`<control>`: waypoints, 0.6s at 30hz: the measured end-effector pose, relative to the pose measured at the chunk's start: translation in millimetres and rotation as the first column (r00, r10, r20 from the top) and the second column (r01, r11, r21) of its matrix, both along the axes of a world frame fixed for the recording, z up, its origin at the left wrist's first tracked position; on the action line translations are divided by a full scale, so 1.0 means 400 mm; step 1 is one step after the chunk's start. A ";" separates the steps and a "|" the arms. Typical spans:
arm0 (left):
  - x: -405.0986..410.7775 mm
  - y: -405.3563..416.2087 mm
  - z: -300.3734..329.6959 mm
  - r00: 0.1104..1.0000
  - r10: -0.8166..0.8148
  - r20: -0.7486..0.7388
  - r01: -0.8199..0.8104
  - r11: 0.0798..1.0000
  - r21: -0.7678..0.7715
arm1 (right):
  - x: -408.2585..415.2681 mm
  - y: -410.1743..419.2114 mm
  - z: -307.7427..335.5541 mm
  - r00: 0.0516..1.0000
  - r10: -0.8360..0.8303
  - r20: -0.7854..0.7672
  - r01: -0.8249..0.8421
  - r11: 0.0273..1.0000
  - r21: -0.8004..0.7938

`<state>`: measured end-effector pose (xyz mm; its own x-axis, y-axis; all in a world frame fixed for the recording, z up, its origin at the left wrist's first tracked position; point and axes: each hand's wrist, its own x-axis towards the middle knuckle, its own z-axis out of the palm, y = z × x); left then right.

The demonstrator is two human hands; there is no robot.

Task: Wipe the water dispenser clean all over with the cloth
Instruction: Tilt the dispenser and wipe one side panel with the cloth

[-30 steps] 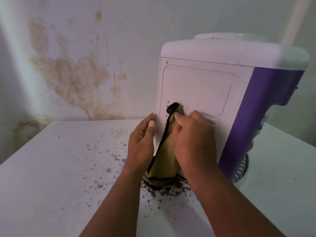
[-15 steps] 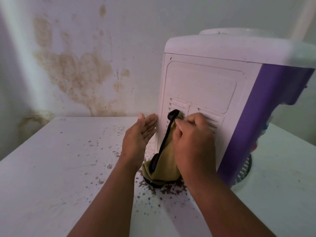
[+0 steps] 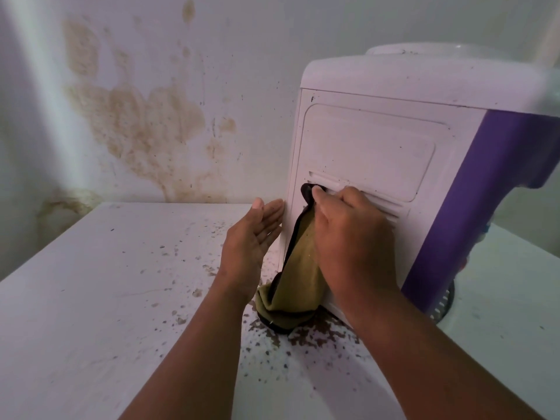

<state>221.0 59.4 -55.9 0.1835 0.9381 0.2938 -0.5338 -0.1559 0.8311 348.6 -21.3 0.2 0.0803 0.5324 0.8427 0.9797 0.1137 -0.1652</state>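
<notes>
A white and purple water dispenser (image 3: 372,140) stands on the white table (image 3: 75,298), its white back panel with vent slots turned towards me. My right hand (image 3: 351,241) grips an olive-yellow cloth with a dark edge (image 3: 298,268) and presses it against the vent slots; the cloth hangs down to the table. With fingers straight, my left hand (image 3: 253,241) lies flat along the dispenser's left edge, fingertips touching it.
Dark crumbs and dirt specks (image 3: 303,334) litter the table below the dispenser and to its left. A stained white wall (image 3: 136,122) rises close behind. A round white base with a grille (image 3: 445,304) shows under the dispenser's right side.
My left hand has let go of the dispenser's edge and opened flat beside it. My right hand with the cloth has shifted slightly up along the vent slots.
</notes>
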 end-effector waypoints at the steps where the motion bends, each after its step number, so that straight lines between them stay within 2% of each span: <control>1: 0.000 -0.002 0.001 1.000 -0.003 0.007 0.003 1.000 -0.002 | 0.006 -0.006 -0.008 1.000 0.015 -0.011 -0.014 0.999 0.046; 4: -0.001 -0.005 0.004 0.999 -0.015 0.034 0.015 1.000 -0.009 | 0.017 -0.012 -0.016 0.992 0.081 -0.095 -0.065 0.986 0.157; 7: 0.000 -0.007 0.004 0.999 -0.014 0.041 0.014 1.000 -0.006 | 0.016 -0.017 -0.017 0.987 0.091 -0.135 -0.064 0.979 0.195; 18: 0.007 -0.009 0.004 1.000 0.006 0.027 -0.007 1.000 0.028 | 0.001 -0.019 -0.024 0.989 0.081 -0.121 -0.058 0.981 0.183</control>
<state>223.7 55.8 -54.2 0.1694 0.9303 0.3253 -0.5546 -0.1828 0.8118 349.0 -29.1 -9.4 0.1613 0.3824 0.9098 0.9405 0.2196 -0.2591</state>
